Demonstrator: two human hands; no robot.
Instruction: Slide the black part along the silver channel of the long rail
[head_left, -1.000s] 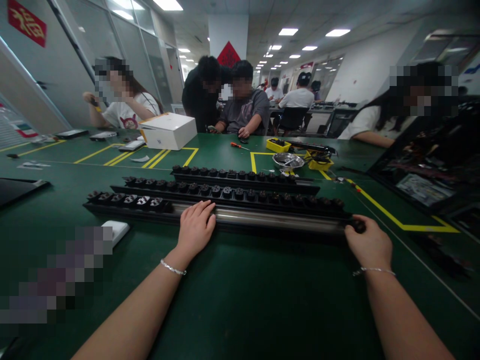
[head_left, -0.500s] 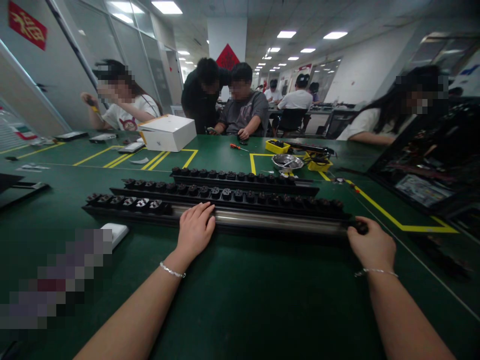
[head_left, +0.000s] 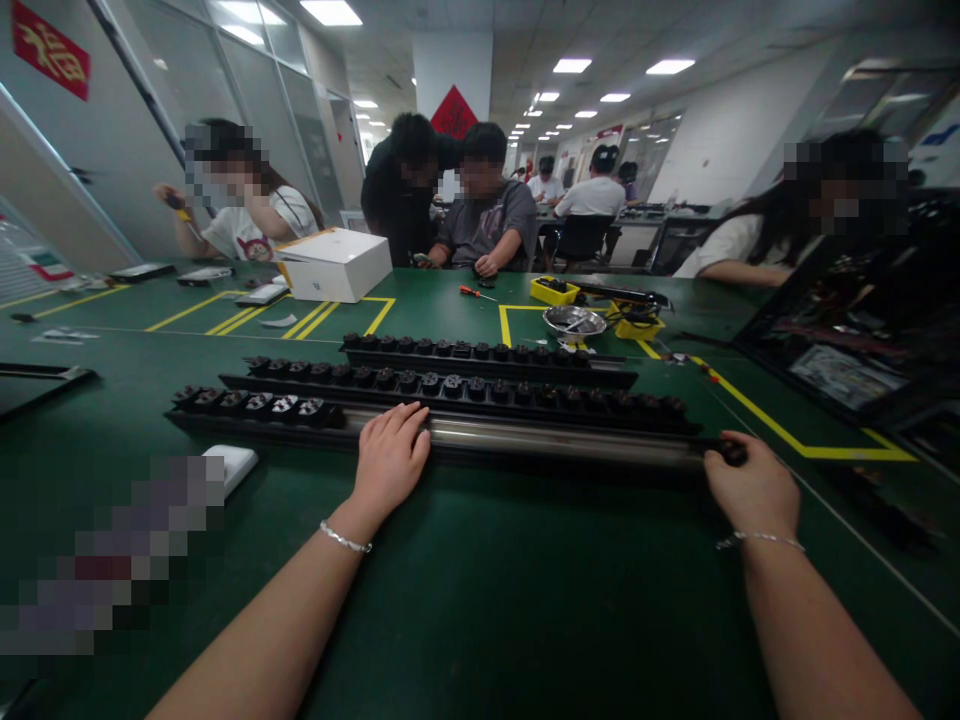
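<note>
A long black rail (head_left: 555, 442) with a bare metallic channel lies across the table in front of me. Its left part holds several black socket-like modules (head_left: 283, 404). My left hand (head_left: 391, 450) lies on the rail just right of these modules, fingers stretched over it and thumb apart. At the rail's right end, my right hand (head_left: 754, 485) has closed fingers round a small black module (head_left: 733, 452), partly hidden by the fingers. Whether that piece touches the rail is hard to tell. Behind lies a second black rail (head_left: 450, 398) filled with similar modules.
A third rail (head_left: 487, 362) lies further back. Beyond are a metal bowl (head_left: 574, 322), yellow bins (head_left: 555, 292), an orange screwdriver (head_left: 472, 291) and a white box (head_left: 337, 265). A white object (head_left: 234, 466), partly blurred out, lies left. People sit around the green table (head_left: 525, 590).
My right hand, with the black module, has shifted slightly to the right. My left hand stays in place on the rail.
</note>
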